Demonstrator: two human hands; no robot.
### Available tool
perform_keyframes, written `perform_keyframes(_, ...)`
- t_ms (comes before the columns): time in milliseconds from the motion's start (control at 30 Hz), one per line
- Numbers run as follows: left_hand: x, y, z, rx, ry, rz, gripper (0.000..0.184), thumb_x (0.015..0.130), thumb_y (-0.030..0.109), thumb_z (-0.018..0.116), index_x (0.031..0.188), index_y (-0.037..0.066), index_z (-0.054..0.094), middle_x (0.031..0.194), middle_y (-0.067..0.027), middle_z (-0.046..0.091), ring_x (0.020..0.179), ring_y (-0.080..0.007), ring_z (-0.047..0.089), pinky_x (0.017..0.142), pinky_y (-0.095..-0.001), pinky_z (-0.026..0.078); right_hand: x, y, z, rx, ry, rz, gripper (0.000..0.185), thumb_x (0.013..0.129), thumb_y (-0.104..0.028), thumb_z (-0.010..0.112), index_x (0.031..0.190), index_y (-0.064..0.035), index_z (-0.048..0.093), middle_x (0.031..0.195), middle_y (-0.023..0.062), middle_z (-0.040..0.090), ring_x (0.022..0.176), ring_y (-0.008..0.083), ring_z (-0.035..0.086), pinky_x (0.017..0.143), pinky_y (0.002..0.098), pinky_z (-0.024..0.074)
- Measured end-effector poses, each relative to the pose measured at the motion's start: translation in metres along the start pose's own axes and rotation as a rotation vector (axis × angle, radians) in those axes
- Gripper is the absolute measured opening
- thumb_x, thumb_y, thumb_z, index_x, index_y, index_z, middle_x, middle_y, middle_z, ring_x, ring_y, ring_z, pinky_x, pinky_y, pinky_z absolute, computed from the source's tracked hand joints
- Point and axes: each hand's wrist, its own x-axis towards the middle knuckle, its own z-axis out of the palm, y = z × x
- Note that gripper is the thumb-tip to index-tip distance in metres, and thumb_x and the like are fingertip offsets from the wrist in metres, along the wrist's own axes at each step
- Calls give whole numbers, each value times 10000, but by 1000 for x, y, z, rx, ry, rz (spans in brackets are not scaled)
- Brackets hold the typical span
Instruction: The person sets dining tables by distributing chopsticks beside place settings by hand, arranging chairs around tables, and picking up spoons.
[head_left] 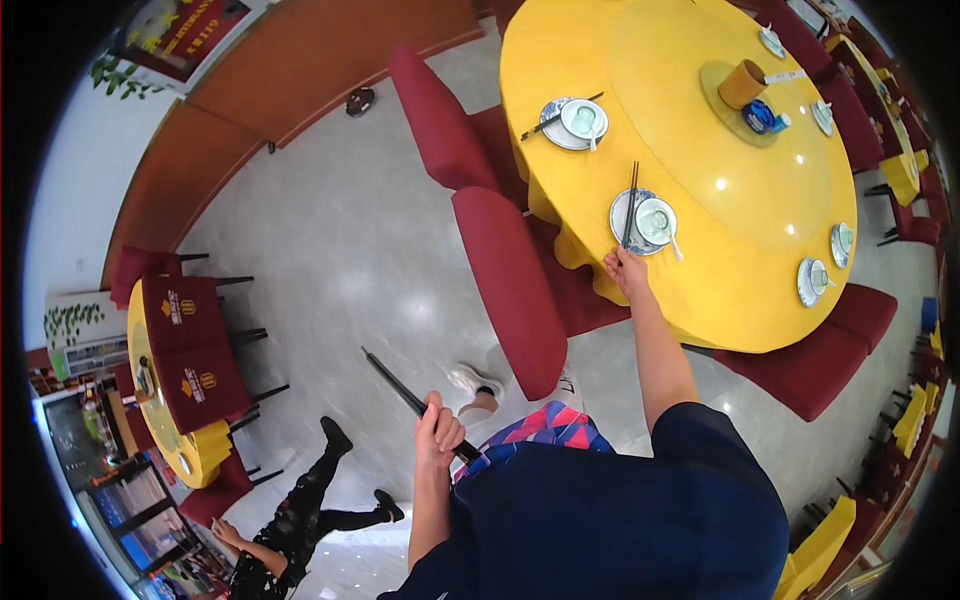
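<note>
My right hand [627, 271] reaches to the edge of the round table and pinches the near ends of a pair of dark chopsticks [632, 195]. The pair lies across the left side of a blue-and-white plate [620, 215]. On that plate sit a small bowl [646, 215] with a clear glass in it and a white spoon [677, 250]. My left hand [437, 432] is closed around a bundle of dark chopsticks [392, 382], held over the floor with the thin ends pointing up and left.
A second place setting [570, 124] has chopsticks on its plate. Yellow cloth [560, 60] covers the table; a brown canister [742, 84] stands mid-table. Red chairs [508, 290] border the near side. Another person [300, 520] walks at lower left, near another table [140, 330].
</note>
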Motion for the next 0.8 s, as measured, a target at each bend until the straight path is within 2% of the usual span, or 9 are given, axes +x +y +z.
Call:
perform_keyframes(133, 38, 31, 3, 107, 119, -136, 380, 1027, 300, 417, 687, 139, 372, 514, -19, 351, 378, -125, 332, 355, -245, 273, -43, -1, 25, -193, 31, -54, 256, 989, -252, 551, 1079, -17, 600, 892, 84, 667, 772, 156, 673, 680, 274, 518)
perform_keyframes(167, 51, 40, 9, 160, 158, -165, 432, 1021, 322, 405, 636, 143, 320, 510, -45, 374, 370, -157, 323, 363, -254, 289, -65, -9, 38, -288, 31, -86, 265, 992, -254, 541, 1073, -12, 613, 874, 83, 678, 738, 142, 671, 660, 264, 516)
perform_keyframes(200, 61, 48, -11, 223, 37, -196, 437, 1021, 365, 405, 667, 111, 435, 600, -93, 509, 402, -163, 380, 372, -261, 304, -88, -15, 55, -288, 49, -83, 265, 992, -254, 541, 1073, -12, 613, 874, 83, 678, 738, 142, 671, 660, 264, 516)
perform_keyframes(267, 82, 70, -22, 436, 46, -274, 434, 1020, 369, 423, 872, 3, 604, 822, -189, 656, 518, -216, 569, 424, -266, 435, -145, -18, 98, -430, -33, -202, 270, 991, -245, 540, 1036, 1, 640, 879, 86, 698, 755, 124, 673, 660, 252, 516)
perform_keyframes(333, 107, 87, -16, 495, 197, -315, 476, 1014, 338, 464, 1192, -94, 554, 1098, -260, 647, 818, -296, 696, 641, -332, 582, -205, -12, 150, -440, -160, -195, 266, 980, -237, 558, 1011, 11, 652, 880, 80, 704, 774, 117, 674, 662, 242, 512)
perform_keyframes(433, 142, 125, -16, 395, 59, -296, 539, 1003, 301, 510, 1356, -94, 411, 1337, -276, 506, 1182, -382, 569, 950, -461, 520, -277, 40, 237, -439, -276, -178, 259, 960, -235, 590, 991, 12, 664, 854, 78, 704, 759, 128, 666, 651, 265, 510)
perform_keyframes(533, 166, 164, -26, 318, -30, -304, 542, 1023, 325, 451, 1419, -32, 353, 1401, -228, 460, 1252, -356, 516, 994, -471, 492, -320, 92, 309, -794, -259, -175, 219, 918, -224, 634, 908, -11, 680, 725, 99, 657, 655, 123, 598, 612, 294, 469)
perform_keyframes(567, 171, 175, -25, 308, -50, -312, 542, 1023, 325, 451, 1419, -32, 353, 1401, -228, 460, 1252, -356, 516, 994, -471, 492, -323, 107, 332, -760, -296, -298, 204, 896, -225, 648, 880, -24, 676, 672, 115, 608, 603, 138, 549, 585, 314, 438)
perform_keyframes(800, 205, 254, -40, 147, -100, -328, 550, 1025, 394, 385, 1454, 56, 318, 1375, -228, 471, 1249, -345, 504, 1019, -569, 457, -298, 103, 428, -941, -238, -277, 223, 913, -221, 631, 891, -7, 691, 638, 97, 614, 559, 119, 525, 555, 310, 417)
